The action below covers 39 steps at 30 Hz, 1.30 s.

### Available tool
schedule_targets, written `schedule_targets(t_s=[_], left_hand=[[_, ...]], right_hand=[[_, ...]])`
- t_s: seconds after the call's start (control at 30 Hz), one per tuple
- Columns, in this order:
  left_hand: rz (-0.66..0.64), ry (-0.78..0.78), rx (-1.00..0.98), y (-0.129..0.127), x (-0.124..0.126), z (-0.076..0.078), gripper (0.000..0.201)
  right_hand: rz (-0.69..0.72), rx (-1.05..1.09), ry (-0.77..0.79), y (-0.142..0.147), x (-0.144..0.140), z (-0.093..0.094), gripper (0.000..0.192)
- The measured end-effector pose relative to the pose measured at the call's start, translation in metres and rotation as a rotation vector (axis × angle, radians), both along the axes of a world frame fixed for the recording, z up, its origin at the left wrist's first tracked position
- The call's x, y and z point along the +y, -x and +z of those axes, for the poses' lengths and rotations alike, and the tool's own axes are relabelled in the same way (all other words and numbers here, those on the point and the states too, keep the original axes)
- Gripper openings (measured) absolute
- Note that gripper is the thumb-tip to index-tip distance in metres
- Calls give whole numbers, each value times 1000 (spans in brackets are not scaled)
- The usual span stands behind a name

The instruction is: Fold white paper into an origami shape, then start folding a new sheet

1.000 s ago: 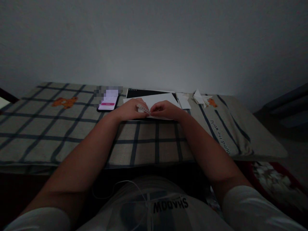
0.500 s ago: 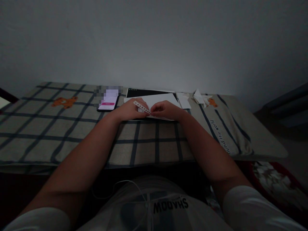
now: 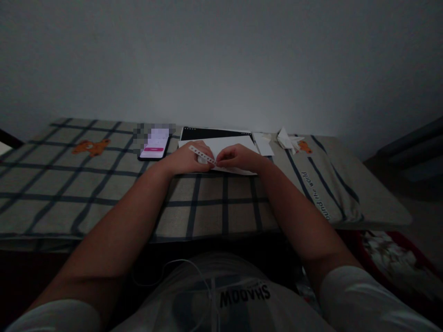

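Near the wall, my left hand (image 3: 185,159) is closed around the edge of a white paper sheet (image 3: 226,143). My right hand (image 3: 240,157) pinches the lower end of a narrow white paper strip (image 3: 198,151) with a row of holes. The strip slants up and left across the left fingers. Whether it is still joined to the sheet is hidden by my fingers. Beneath the sheet lies a black page or cover (image 3: 207,133) with small holes along its top edge.
A lit phone (image 3: 154,144) lies left of the hands. Right of them are a small white paper (image 3: 264,145) and crumpled paper (image 3: 285,139). A checked cloth (image 3: 207,216) covers the table against the wall. A red container (image 3: 411,253) of scraps stands below right.
The upper end of the perforated strip has shifted slightly left. Both hands keep nearly the same place and grip.
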<state>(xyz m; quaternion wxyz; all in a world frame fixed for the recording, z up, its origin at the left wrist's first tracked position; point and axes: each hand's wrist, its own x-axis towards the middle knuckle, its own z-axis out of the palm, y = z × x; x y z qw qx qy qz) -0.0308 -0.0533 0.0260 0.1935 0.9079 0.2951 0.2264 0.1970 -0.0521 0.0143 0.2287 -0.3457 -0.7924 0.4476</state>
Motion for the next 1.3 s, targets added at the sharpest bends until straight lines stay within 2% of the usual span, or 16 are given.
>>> schedule_targets(t_s=[0.1,0.23,0.43,0.77,0.97,1.13,1.2,1.3], left_hand=[[-12,2,-1,0,-1,0,15],[42,43,-29,1,0,-3,18],[-45,64,-30,-1,-1,1,17],[24,80,-25,0,-5,3,17],[6,-45,22,-4,-7,7,14],[137,-219,21,-7,-15,11,20],[171,-236,15,-7,-18,12,20],[158,-226,40,-6,-18,12,19]], right_hand=[[-13,-18,-5,1,1,-1,24],[4,-21,27,1,-1,-1,24],[70,-41,-10,1,-3,1,28],[24,-27,65,-4,-3,5,24],[23,-35,-11,-4,-1,4,29],[-1,-28,-63,-2,-1,4,31],[-14,-9,-74,-2,0,4,31],[-35,1,-71,-2,1,2,31]])
